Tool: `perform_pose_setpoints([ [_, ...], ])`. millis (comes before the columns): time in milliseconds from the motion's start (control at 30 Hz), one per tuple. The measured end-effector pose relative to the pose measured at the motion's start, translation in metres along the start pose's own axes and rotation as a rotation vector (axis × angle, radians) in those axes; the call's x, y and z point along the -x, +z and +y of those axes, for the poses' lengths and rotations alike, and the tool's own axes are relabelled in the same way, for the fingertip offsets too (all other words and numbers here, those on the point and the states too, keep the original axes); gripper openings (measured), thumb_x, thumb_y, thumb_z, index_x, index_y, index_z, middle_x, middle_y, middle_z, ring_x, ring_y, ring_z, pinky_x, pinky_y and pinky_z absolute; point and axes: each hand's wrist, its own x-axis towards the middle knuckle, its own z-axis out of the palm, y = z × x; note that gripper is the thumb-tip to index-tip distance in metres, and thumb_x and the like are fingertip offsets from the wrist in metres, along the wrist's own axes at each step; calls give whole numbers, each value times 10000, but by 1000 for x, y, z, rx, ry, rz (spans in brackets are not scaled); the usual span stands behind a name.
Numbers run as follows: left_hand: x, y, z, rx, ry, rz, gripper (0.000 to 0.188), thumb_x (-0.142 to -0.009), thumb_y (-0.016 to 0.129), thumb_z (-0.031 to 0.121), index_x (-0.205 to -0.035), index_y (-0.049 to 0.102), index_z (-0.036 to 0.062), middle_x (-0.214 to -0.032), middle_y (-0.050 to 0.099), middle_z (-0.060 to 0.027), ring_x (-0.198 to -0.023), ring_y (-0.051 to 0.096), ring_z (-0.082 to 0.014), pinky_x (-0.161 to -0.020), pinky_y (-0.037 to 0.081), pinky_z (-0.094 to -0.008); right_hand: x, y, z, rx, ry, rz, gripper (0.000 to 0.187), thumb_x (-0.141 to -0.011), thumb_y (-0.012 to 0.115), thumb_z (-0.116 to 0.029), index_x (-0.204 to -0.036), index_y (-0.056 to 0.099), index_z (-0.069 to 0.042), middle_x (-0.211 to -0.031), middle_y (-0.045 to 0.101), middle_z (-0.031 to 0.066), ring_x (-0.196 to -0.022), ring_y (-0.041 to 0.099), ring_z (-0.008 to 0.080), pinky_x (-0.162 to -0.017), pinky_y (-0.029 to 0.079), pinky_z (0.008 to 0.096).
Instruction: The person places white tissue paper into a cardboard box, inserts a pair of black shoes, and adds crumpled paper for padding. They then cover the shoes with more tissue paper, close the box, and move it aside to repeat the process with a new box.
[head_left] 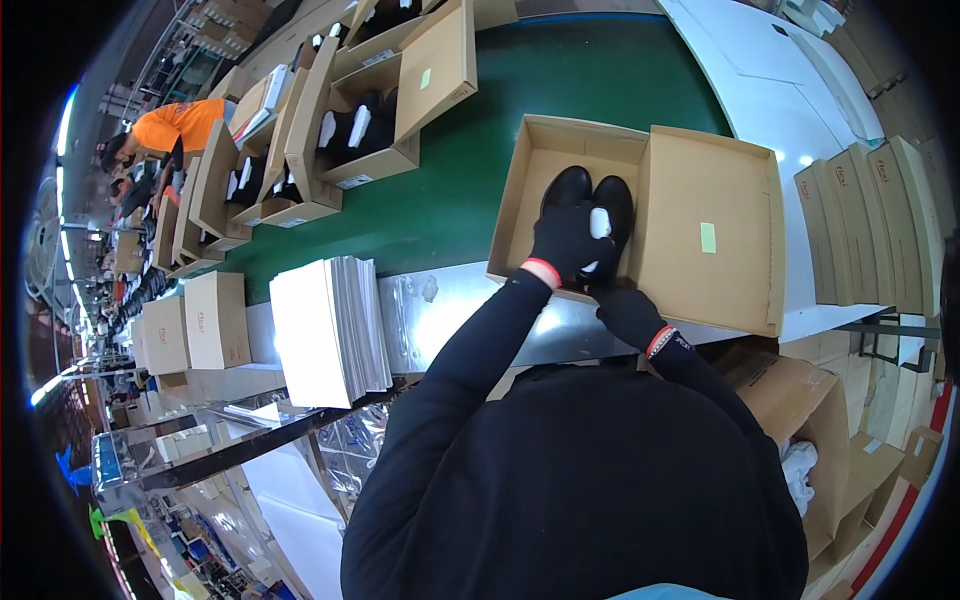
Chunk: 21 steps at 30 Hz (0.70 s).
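Observation:
A pair of black shoes [618,205] lies in an open cardboard shoe box [515,215], toes pointing away from me. White paper [600,222] shows in the opening of the right shoe. My left hand [570,243], in a black glove, is closed over the left shoe and hides most of its rear half. At the near wall of the box is my gloved right hand [630,318], close to the heels; its fingertips are dark against the shoes and hard to make out. The lid [690,270] is folded open to the right, with a pale green sticker [708,238] inside.
Beneath the box runs a green conveyor belt [450,215] with a metal edge. Several open shoe boxes [385,160] with black shoes stand farther left. A stack of white sheets [325,330] lies left of me; closed boxes [860,225] stand right. A person in orange [175,125] works far left.

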Motion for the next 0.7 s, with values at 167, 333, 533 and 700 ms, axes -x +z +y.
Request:
perform_pose_setpoints([
  [167, 29, -28, -69, 266, -34, 312, 676, -698, 745, 381, -1235, 509, 47, -1198, 500, -197, -1013, 586, -329, -861, 468, -405, 4, 10, 22, 180, -66, 35, 218, -806, 573, -201, -969, 667, -91, -786, 640, 148, -736, 620, 313, -670, 481, 456],
  [333, 110, -113, -81, 730, 78, 495, 523, -789, 706, 180, -1237, 497, 11, -1154, 519, -103, -1101, 494, -207, -959, 378, -333, -5, -37, 19, 81, -115, -68, 261, -815, 597, -233, -1012, 662, -74, -802, 641, 163, -820, 619, 317, -723, 472, 447],
  [533, 216, -193, -82, 273, -50, 652, 457, -744, 700, 234, -1125, 608, -1, -1365, 391, -151, -1083, 559, -281, -895, 453, -376, -19, -101, 2, -2, -40, -139, 308, -832, 636, -244, -1022, 658, -3, -875, 659, 200, -806, 629, 344, -740, 483, 401],
  [700, 247, -134, -130, -52, -305, 585, 528, -693, 760, 326, -1111, 601, 46, -1359, 406, -167, -924, 636, -333, -765, 510, -416, -33, -143, -27, -25, 23, -227, 316, -850, 640, -228, -1069, 642, 0, -905, 663, 186, -805, 629, 306, -747, 478, 375],
])
